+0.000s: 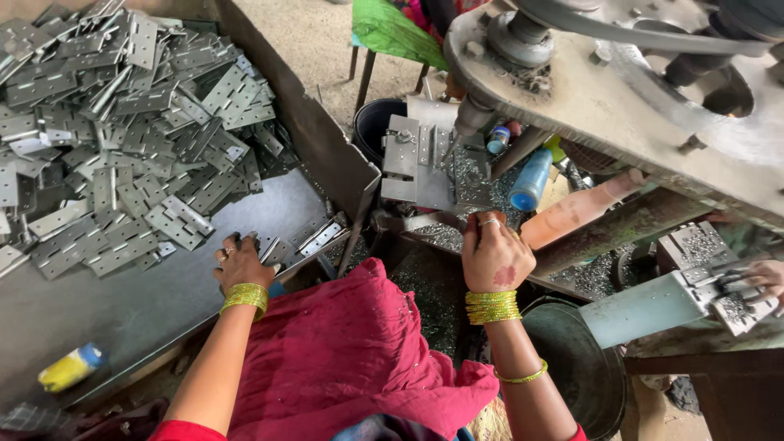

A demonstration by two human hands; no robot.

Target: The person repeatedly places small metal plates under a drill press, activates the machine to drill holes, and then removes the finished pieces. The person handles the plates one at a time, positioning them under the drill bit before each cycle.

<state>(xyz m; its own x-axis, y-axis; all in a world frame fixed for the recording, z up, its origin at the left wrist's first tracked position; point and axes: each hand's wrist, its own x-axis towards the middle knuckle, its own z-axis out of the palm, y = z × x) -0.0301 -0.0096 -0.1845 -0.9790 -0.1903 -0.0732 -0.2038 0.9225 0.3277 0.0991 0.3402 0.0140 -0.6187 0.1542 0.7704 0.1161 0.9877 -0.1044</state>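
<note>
My left hand (242, 263), with green-gold bangles on the wrist, rests on the grey metal tray (122, 314) and its fingers lie on a few flat metal hinges (278, 247) at the edge of a big heap of hinges (122, 122). My right hand (495, 255), ringed and bangled, reaches to the press bed (420, 159) under the drill spindle (474, 122); its fingertips pinch at something small I cannot make out. A dark red cloth (343, 351) covers my lap between both arms.
The machine's heavy grey frame with belt pulley (621, 73) hangs over the right. A blue bottle (529, 180), a dark bucket (377, 122), a round black pan (576, 367) and a yellow-blue bottle (72, 367) stand around. Another person's hand (763, 282) works at the far right.
</note>
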